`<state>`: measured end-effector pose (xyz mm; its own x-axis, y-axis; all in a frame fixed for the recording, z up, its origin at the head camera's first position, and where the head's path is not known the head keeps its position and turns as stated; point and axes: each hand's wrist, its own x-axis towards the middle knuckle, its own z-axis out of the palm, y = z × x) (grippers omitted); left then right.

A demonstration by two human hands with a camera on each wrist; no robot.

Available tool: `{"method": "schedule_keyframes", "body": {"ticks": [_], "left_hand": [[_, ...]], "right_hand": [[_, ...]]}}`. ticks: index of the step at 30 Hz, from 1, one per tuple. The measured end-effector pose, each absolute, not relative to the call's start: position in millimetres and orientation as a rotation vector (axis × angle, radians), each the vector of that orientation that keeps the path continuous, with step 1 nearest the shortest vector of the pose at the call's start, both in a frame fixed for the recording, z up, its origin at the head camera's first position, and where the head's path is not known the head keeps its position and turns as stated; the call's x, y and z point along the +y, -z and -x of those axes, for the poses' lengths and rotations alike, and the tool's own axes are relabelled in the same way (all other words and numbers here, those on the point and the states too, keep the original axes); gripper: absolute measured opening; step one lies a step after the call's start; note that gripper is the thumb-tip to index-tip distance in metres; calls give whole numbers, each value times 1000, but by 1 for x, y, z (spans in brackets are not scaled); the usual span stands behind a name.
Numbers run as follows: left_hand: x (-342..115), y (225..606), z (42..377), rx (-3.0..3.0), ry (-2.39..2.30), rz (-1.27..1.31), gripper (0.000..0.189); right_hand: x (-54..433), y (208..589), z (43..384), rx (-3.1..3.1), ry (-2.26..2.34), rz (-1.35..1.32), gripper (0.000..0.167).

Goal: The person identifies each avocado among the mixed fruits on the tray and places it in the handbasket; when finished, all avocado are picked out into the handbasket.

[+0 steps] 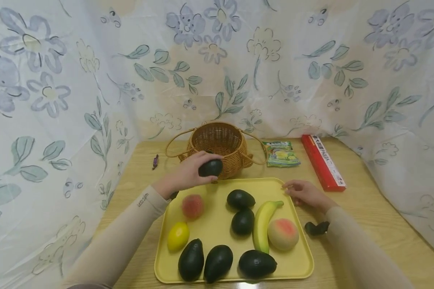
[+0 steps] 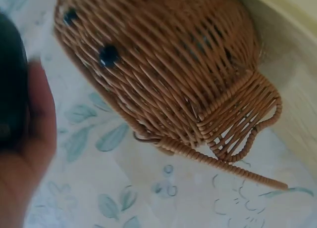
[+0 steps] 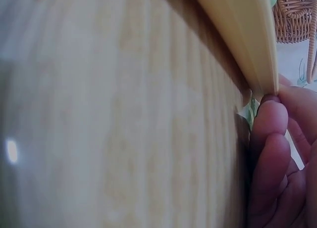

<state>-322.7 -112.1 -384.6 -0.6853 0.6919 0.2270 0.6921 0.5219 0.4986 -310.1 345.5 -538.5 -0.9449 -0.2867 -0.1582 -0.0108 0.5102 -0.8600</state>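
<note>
My left hand (image 1: 192,170) grips a dark avocado (image 1: 210,168) in front of the wicker basket (image 1: 235,160), at about the height of its side. The same avocado (image 2: 11,84) is cut off at the edge of the left wrist view. On the yellow tray (image 1: 209,257) lie several more avocados (image 1: 240,199), a banana (image 1: 263,224), a lemon (image 1: 178,236), a red peach (image 1: 193,206) and a paler peach (image 1: 283,234). At the tray's far right corner my right hand (image 1: 305,194) pinches the rim, its curled fingers (image 3: 270,124) against the edge.
Behind the tray's right side lie a green snack packet (image 1: 282,154) and a long red pasta box (image 1: 323,162). A small purple wrapped candy (image 1: 155,161) is on the wooden table (image 1: 137,192) to the left. Floral cloth (image 1: 217,72) surrounds the table.
</note>
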Motion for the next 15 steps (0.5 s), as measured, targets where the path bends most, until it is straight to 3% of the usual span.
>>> {"method": "schedule_keyframes", "body": {"ticks": [6, 15], "left_hand": [[-99, 378, 368, -2801, 951, 923, 65], [-81, 372, 412, -2909, 844, 806, 67]], "right_hand": [[347, 537, 305, 2450, 1442, 241, 40], [344, 534, 307, 2461, 1445, 250, 38]]}}
